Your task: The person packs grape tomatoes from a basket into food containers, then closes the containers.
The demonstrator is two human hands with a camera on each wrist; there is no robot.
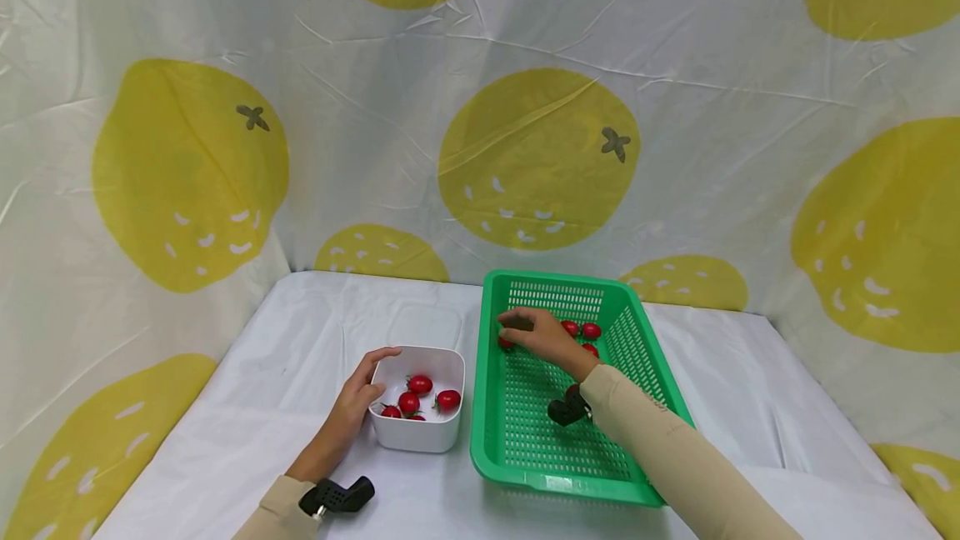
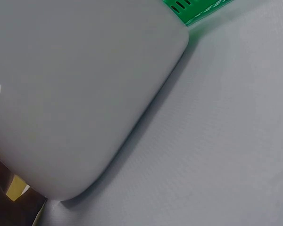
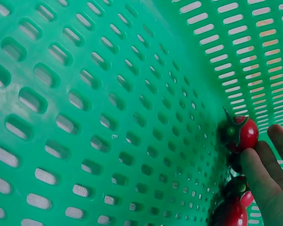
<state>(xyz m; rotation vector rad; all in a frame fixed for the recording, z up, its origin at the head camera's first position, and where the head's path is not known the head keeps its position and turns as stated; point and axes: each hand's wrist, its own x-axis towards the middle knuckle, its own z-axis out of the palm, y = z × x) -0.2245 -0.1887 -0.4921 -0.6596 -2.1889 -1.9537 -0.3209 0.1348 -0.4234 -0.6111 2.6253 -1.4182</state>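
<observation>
A white square container (image 1: 416,437) with several cherry tomatoes (image 1: 420,385) in it stands on the cloth. My left hand (image 1: 351,402) holds its left side, fingers at the back rim and thumb lower on the near side. In the left wrist view the container wall (image 2: 85,94) fills much of the picture. My right hand (image 1: 543,336) is inside the green basket (image 1: 483,407), near its left wall. There its extended fingers touch a red cherry tomato (image 3: 247,134) with a green stem; other tomatoes (image 3: 231,214) lie close by. No grip around it is visible.
More cherry tomatoes (image 1: 591,331) lie toward the back of the basket. A translucent lid (image 1: 426,325) lies behind the white container. The white cloth (image 1: 285,357) covers the table, and a lemon-print curtain (image 1: 360,148) hangs along the back and sides.
</observation>
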